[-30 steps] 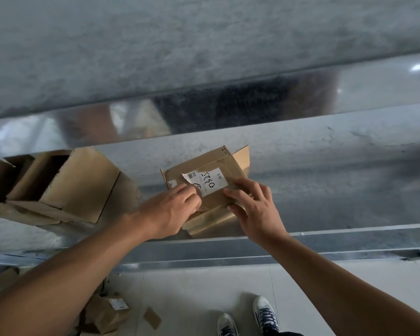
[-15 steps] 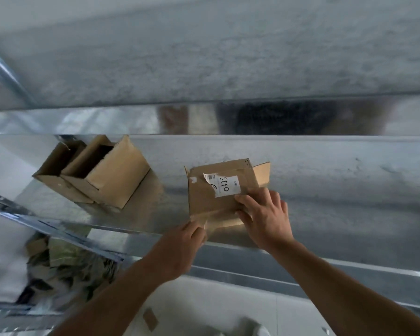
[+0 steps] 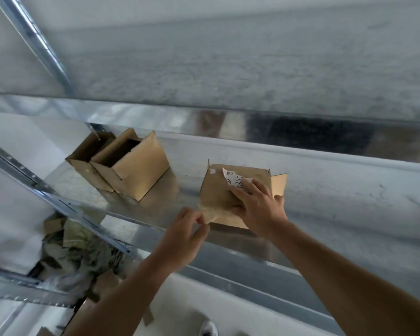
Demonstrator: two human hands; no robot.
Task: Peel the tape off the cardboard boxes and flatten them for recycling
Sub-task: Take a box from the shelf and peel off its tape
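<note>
The small cardboard box [image 3: 216,190] sits on the shelf [image 3: 337,209] under the right hand [image 3: 257,204], whose flat, spread fingers press it down, while the left hand [image 3: 182,238], just off its near-left corner, pinches the clear tape [image 3: 207,213] stretched from that corner.

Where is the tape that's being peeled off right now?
In the head view, centre frame: the tape stretches from the labelled box's near-left corner to the left hand pinching it, while the right hand presses the box on the metal shelf.
</note>
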